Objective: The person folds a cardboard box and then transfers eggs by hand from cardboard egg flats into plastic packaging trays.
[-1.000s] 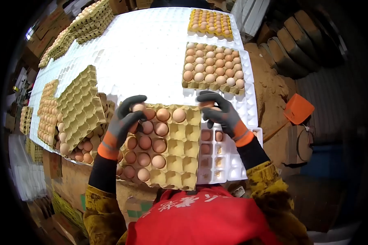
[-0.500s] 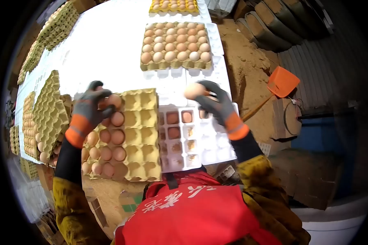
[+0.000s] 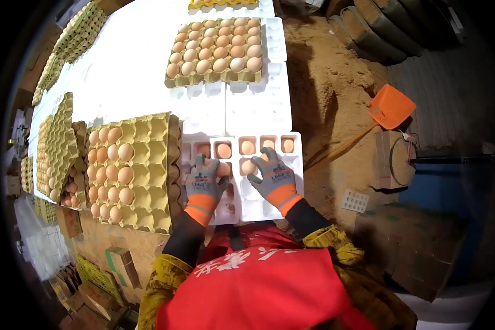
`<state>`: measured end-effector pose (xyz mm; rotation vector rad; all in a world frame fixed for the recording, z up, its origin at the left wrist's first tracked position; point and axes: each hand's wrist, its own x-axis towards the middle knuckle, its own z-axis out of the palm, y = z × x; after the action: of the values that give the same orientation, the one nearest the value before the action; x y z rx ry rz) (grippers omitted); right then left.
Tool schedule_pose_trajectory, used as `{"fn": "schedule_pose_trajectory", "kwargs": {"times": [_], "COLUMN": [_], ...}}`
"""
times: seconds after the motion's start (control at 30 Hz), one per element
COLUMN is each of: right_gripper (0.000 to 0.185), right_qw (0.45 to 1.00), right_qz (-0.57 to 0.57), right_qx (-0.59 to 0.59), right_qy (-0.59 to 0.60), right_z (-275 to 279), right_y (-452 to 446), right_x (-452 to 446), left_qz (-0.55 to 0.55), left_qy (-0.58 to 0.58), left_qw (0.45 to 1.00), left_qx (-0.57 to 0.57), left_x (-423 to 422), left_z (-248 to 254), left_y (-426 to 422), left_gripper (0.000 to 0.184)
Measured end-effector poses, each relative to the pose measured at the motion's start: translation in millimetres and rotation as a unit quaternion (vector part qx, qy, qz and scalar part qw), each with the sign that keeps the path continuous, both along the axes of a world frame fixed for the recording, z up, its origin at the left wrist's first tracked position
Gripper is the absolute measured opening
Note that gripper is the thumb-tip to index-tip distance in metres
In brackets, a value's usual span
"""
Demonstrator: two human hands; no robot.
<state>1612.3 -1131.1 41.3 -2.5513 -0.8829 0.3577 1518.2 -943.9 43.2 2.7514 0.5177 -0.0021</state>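
Observation:
Both hands wear grey gloves with orange cuffs. My left hand (image 3: pixel 205 182) is over the left part of the white compartment tray (image 3: pixel 237 213), its fingers closed around a brown egg (image 3: pixel 223 169). Over the tray's right part, my right hand (image 3: pixel 272 179) has its fingers bent around an egg (image 3: pixel 248 166) in the second row; its fingertips hide part of another egg. Several eggs sit in the back row, among them a brown one (image 3: pixel 247 146). Left of the tray lies a yellowish pulp tray (image 3: pixel 151 206), with eggs in its left columns and bare cups on its right.
A full egg tray (image 3: pixel 214 78) lies farther back on the white table surface (image 3: pixel 132 66), with a yellow tray (image 3: pixel 225 6) beyond it. Stacked egg trays (image 3: pixel 82 33) stand at the back left. A tilted pulp tray (image 3: pixel 61 137) leans at left. An orange scoop (image 3: pixel 391 107) lies at right.
Both hands have come down to the white tray, bringing the eggs they held in the air. The view has shifted, and the back row now shows more eggs.

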Motion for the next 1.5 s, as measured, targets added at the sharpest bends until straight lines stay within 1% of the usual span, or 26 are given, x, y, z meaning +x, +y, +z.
{"fn": "schedule_pose_trajectory", "kwargs": {"times": [0.1, 0.13, 0.2, 0.23, 0.33, 0.4, 0.43, 0.47, 0.53, 0.63, 0.73, 0.8, 0.83, 0.93, 0.97, 1.0, 1.07, 1.1, 1.13, 1.2, 1.3, 1.33, 1.37, 1.43, 1.47, 1.5], "right_gripper": [0.041, 0.039, 0.037, 0.032, 0.034, 0.036, 0.038, 0.042, 0.047, 0.049, 0.062, 0.067, 0.066, 0.063, 0.060, 0.057, 0.056, 0.055, 0.054, 0.054, 0.052, 0.050, 0.046, 0.041, 0.040, 0.042], "right_qw": [0.994, 0.994, 0.983, 0.943, 0.774, 0.856, 0.857, 0.935, 0.968, 0.965, 0.861, 0.914, 0.910, 0.866, 0.875, 0.874, 0.850, 0.871, 0.885, 0.889, 0.904, 0.901, 0.893, 0.900, 0.898, 0.895], "right_qz": [0.004, 0.017, 0.039, -0.001, -0.132, -0.070, -0.067, 0.037, 0.150, -0.008, -0.178, -0.147, -0.159, -0.180, -0.181, -0.187, -0.180, -0.162, -0.161, -0.155, -0.176, -0.182, -0.133, -0.019, 0.086, 0.184], "right_qx": [0.106, 0.105, 0.107, 0.263, 0.500, 0.484, 0.478, 0.349, 0.151, 0.262, 0.440, 0.356, 0.356, 0.419, 0.414, 0.417, 0.455, 0.431, 0.404, 0.388, 0.381, 0.390, 0.425, 0.404, 0.412, 0.386], "right_qy": [-0.017, 0.038, 0.146, 0.205, 0.364, 0.166, 0.182, 0.057, -0.134, -0.023, 0.180, 0.132, 0.143, 0.203, 0.176, 0.166, 0.196, 0.172, 0.166, 0.187, 0.076, 0.050, 0.059, 0.162, 0.131, 0.127], "right_z": [-8.2, -11.2, -16.8, -12.5, -12.4, -38.4, -34.7, -40.8, -45.4, -40.3, -77.7, -82.9, -85.4, -86.8, -87.3, -94.6, -100.9, -103.3, -99.7, -92.9, -69.8, -43.1, -13.9, 39.2, 41.3, 58.6], "right_y": [-17.4, -25.5, -34.4, -34.9, -55.2, -70.9, -68.8, -72.9, -77.9, -86.3, -93.9, -81.1, -79.0, -80.4, -80.6, -82.1, -83.9, -87.1, -89.1, -95.3, -85.1, -68.4, -41.8, 17.2, 48.9, 83.6], "right_x": [2.0, 5.9, 17.1, 17.6, 30.6, 40.8, 34.0, 42.9, 37.7, 26.1, 12.6, 2.4, 5.3, 4.2, 4.6, 5.5, 7.7, 9.2, 10.4, 15.8, 26.8, 26.5, 24.0, 9.2, 3.8, -2.0], "left_qz": [0.023, 0.034, 0.007, 0.010, 0.019, 0.021, 0.015, 0.008, -0.007, -0.010, -0.044, -0.061, -0.045, -0.024, -0.050, -0.138, -0.262, -0.279, -0.277, -0.261, -0.174, -0.102, -0.031, 0.093, 0.141, 0.111], "left_qy": [-0.081, -0.042, -0.146, -0.165, -0.221, -0.262, -0.288, -0.292, -0.302, -0.285, -0.205, -0.109, -0.100, -0.242, -0.259, -0.209, -0.141, -0.067, -0.070, -0.122, -0.280, -0.275, -0.361, -0.308, -0.275, -0.213], "left_qw": [0.996, 0.997, 0.989, 0.984, 0.966, 0.953, 0.941, 0.940, 0.938, 0.945, 0.973, 0.991, 0.992, 0.952, 0.938, 0.943, 0.951, 0.957, 0.958, 0.953, 0.932, 0.951, 0.930, 0.940, 0.934, 0.955], "left_qx": [0.002, -0.045, -0.033, -0.062, -0.131, -0.150, -0.178, -0.175, -0.168, -0.158, -0.097, -0.050, -0.063, -0.187, -0.224, -0.218, -0.086, -0.030, -0.008, -0.092, -0.148, -0.094, -0.061, 0.110, 0.178, 0.176], "left_x": [-10.4, -15.4, -40.4, -47.2, -59.2, -62.3, -58.1, -53.8, -41.2, -32.6, -26.7, -18.4, -13.3, -7.6, -2.9, 0.9, 22.2, 21.9, 18.4, 7.1, -28.7, -50.7, -69.1, -113.8, -129.6, -140.9], "left_z": [-0.5, 12.3, -3.5, -1.7, 0.1, -11.3, -14.6, -15.7, -15.0, -23.8, -26.4, -18.8, -11.7, -5.4, -4.4, -29.5, -39.6, -50.2, -50.0, -36.9, 37.0, 73.3, 77.3, 94.8, 98.6, 107.6], "left_y": [-9.6, -12.9, -17.0, -23.5, -42.6, -50.1, -56.1, -62.9, -74.5, -81.9, -82.6, -84.6, -87.4, -98.5, -107.3, -104.9, -113.3, -119.1, -120.0, -110.9, -57.4, -31.3, -9.2, 43.9, 70.0, 91.1], "left_gripper": [0.037, 0.039, 0.042, 0.043, 0.045, 0.046, 0.047, 0.047, 0.047, 0.048, 0.046, 0.046, 0.041, 0.037, 0.039, 0.047, 0.049, 0.050, 0.052, 0.051, 0.052, 0.050, 0.049, 0.053, 0.054, 0.055]}}
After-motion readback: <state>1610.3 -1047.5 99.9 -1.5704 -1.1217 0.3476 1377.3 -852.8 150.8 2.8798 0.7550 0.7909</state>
